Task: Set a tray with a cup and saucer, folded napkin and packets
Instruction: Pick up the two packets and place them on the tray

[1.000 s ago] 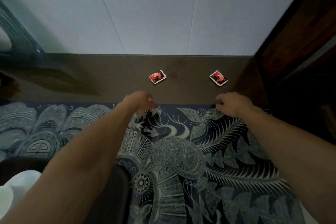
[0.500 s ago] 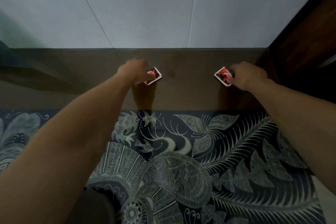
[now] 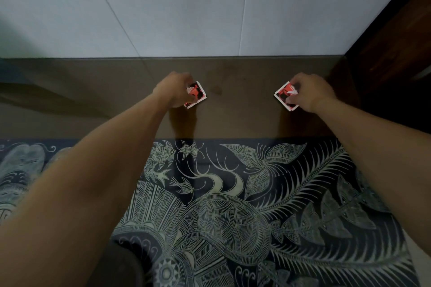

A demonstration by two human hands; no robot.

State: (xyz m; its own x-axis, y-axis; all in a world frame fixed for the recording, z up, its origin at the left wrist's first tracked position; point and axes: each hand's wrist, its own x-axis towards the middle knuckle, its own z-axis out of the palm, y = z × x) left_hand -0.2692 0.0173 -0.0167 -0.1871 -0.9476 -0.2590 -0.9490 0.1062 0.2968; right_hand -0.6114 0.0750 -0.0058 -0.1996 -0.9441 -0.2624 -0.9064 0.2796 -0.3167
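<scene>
Nearby, between the two grips, lies a bare stretch of brown tabletop [image 3: 238,109] with a faint dark spot just beside the left packet; beyond both grips the tabletop ends at a pale panelled wall [image 3: 186,7], and outward of the right grip a dark wooden panel [image 3: 396,37] closes that side; nearer the person than both grips a dark blue cloth [image 3: 233,205] with pale leaf and fish patterns covers the table, and both forearms pass over it; nothing stands between either hand and its packet. No tray, cup or saucer shows in this view. The left hand [image 3: 173,89] is stretched forward, knuckles up, its fingers curled down onto the left packet [image 3: 198,95], a red, black and white square lying on the tabletop, half hidden under the fingers; whether it is lifted off the surface I cannot tell. The right hand [image 3: 307,92] is likewise stretched forward, its fingertips and thumb pinching the edge of the right packet [image 3: 283,96], which sits tilted like a diamond against the tabletop; the two packets lie well apart.
</scene>
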